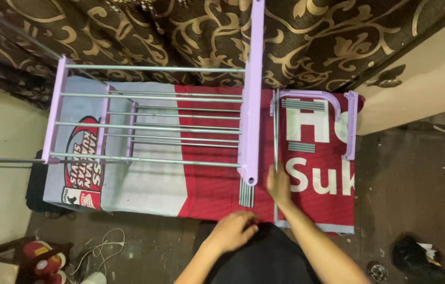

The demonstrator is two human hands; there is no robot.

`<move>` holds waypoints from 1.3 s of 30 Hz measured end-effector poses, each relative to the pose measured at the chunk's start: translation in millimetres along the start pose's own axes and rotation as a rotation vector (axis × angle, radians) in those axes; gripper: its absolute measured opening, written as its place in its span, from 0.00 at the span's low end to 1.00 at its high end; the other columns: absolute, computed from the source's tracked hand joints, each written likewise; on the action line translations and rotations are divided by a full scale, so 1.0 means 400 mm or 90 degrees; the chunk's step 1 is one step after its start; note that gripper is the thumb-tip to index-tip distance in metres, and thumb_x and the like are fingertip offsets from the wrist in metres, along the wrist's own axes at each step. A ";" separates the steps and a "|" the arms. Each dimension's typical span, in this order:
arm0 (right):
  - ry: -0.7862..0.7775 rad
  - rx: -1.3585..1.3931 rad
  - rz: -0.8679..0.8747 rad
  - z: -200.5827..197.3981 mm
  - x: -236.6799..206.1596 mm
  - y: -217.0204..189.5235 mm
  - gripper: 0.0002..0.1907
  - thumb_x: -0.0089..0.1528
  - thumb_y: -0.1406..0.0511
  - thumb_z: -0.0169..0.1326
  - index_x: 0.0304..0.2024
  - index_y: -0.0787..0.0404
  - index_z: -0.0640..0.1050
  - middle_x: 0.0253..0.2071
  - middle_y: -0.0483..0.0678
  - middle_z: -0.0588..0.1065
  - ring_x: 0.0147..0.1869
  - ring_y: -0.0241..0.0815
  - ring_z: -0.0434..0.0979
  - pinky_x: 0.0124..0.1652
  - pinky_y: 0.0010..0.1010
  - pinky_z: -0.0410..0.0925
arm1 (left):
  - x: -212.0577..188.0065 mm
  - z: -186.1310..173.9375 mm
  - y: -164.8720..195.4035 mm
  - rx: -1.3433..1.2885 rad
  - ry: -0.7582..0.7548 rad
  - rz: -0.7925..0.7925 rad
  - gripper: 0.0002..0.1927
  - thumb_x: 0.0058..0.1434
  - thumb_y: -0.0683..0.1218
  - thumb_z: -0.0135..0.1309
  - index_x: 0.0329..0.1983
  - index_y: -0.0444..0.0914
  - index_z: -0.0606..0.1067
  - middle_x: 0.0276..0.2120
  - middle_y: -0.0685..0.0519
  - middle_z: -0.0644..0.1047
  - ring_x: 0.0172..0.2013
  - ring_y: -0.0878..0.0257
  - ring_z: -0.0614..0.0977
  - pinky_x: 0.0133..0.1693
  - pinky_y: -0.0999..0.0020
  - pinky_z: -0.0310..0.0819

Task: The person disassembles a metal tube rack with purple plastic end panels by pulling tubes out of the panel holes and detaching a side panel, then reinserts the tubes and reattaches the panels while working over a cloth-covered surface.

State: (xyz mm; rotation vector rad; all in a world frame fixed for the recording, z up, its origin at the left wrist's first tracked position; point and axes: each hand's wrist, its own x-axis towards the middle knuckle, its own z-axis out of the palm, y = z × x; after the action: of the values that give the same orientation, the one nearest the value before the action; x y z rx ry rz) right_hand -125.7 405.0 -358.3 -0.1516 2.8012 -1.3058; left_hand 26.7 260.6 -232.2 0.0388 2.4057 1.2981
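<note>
A lilac plastic drying rack (251,94) with several grey metal rods stands over a red, white and grey banner (206,179) spread on the floor. My right hand (278,184) rests on a long grey rod (276,131) lying on the banner to the right of the rack's upright. My left hand (233,230) hovers low, fingers curled, near a short bundle of grey rods (246,193); I see nothing in it. A lilac bracket frame (350,126) with more short rods (302,104) lies at the right.
A brown curtain with gold swirls (312,42) hangs behind. A beige cabinet (422,84) stands at the right. On the dark floor lie a white cable (104,247), red-and-white shoes (43,260) and a black object (414,255).
</note>
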 end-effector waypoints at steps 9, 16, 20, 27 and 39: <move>0.057 0.179 -0.102 -0.400 -0.130 -0.330 0.15 0.74 0.59 0.43 0.47 0.66 0.72 0.26 0.47 0.70 0.28 0.37 0.68 0.30 0.31 0.66 | -0.226 -0.368 0.225 -0.299 -0.034 0.245 0.16 0.68 0.45 0.56 0.57 0.36 0.78 0.43 0.50 0.82 0.48 0.61 0.85 0.54 0.64 0.79; -0.218 -0.112 -0.288 -0.454 -0.263 -0.813 0.11 0.61 0.64 0.55 0.45 0.59 0.77 0.28 0.50 0.77 0.29 0.50 0.80 0.29 0.38 0.70 | -0.285 -0.595 0.154 -0.430 0.155 0.371 0.31 0.62 0.46 0.60 0.67 0.33 0.66 0.47 0.50 0.77 0.47 0.61 0.78 0.53 0.64 0.76; -0.321 -0.251 -0.237 -0.338 -0.289 -0.987 0.13 0.62 0.59 0.57 0.48 0.53 0.79 0.30 0.47 0.80 0.35 0.53 0.80 0.33 0.43 0.69 | -0.319 -0.667 0.057 -0.552 0.170 0.437 0.19 0.71 0.51 0.57 0.56 0.32 0.74 0.47 0.49 0.78 0.48 0.61 0.80 0.52 0.65 0.78; -0.091 -0.240 -0.349 -0.204 -0.292 -1.127 0.19 0.55 0.68 0.55 0.49 0.61 0.77 0.41 0.53 0.78 0.41 0.57 0.79 0.37 0.40 0.73 | -0.351 -0.764 -0.131 -0.660 0.231 0.318 0.21 0.70 0.55 0.49 0.52 0.33 0.76 0.41 0.50 0.79 0.42 0.65 0.83 0.41 0.68 0.83; -0.017 -0.127 -0.051 -0.078 -0.283 -1.008 0.15 0.67 0.64 0.54 0.53 0.64 0.80 0.19 0.50 0.66 0.23 0.35 0.61 0.26 0.31 0.57 | -0.421 -0.789 -0.321 -0.067 0.144 0.303 0.13 0.66 0.49 0.53 0.38 0.34 0.70 0.30 0.42 0.76 0.33 0.41 0.78 0.34 0.53 0.71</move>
State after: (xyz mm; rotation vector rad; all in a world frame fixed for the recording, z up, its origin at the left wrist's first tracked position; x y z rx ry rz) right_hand 11.9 183.1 -29.2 -0.2895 2.9259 -1.0273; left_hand 88.1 -99.0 -126.1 0.4843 2.6116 1.7144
